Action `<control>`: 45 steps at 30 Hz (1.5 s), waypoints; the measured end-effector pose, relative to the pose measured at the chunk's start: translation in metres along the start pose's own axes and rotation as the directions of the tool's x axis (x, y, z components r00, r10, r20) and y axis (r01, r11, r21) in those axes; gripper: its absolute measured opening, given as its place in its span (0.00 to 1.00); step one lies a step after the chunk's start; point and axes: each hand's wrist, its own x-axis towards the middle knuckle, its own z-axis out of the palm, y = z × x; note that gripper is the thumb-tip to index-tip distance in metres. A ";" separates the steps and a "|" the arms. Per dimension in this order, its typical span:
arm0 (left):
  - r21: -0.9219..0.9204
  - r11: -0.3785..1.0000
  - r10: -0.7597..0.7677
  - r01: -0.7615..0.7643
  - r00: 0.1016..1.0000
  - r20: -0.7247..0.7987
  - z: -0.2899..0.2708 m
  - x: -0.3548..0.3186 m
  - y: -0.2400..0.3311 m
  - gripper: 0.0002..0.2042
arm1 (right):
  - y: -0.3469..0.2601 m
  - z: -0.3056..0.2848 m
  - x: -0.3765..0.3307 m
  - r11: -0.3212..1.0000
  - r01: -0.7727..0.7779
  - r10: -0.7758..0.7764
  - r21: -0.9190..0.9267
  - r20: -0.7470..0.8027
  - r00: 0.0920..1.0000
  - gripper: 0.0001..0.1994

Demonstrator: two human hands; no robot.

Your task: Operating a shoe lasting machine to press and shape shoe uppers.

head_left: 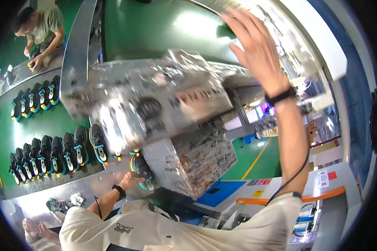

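Observation:
My left hand (131, 180), with a black band at its wrist, is low over the metal edge of the line. Its fingers are stretched out beside a black shoe (143, 168) with a teal and yellow sole; whether they touch it I cannot tell. My right hand (255, 47) is raised high at the upper right, fingers apart and nothing in them. Between my arms stands a machine wrapped in crinkled silver foil (163, 104), blurred in places. Another black shoe (97, 143) sits at its left edge, and the foil partly hides further shoes.
Several black shoes (55, 154) stand in two rows on a green conveyor belt (50, 121). At the far left a person (44, 31) handles a shoe. Another person's hands (37, 230) show at the lower left, near crumpled plastic (58, 205). A white machine with an orange edge (326, 194) stands right.

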 end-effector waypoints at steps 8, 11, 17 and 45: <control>-0.688 0.723 0.163 -0.059 0.983 0.087 0.026 0.058 -0.090 0.17 | 0.029 0.227 0.208 0.949 0.287 -0.281 -0.131 0.061 0.958 0.33; -0.642 0.767 0.111 -0.002 0.985 0.129 0.018 0.059 -0.087 0.16 | 0.036 0.268 0.225 0.952 0.306 -0.295 -0.027 0.203 0.934 0.30; -0.605 0.796 0.097 0.016 0.983 0.154 0.003 0.041 -0.061 0.16 | 0.065 0.260 0.185 0.989 -0.126 0.144 -0.076 0.326 0.934 0.22; -0.583 0.769 0.638 -0.263 0.274 0.719 0.297 -0.195 0.395 0.47 | -0.340 -0.423 -0.409 -0.569 -0.685 0.794 0.455 0.087 -0.602 0.30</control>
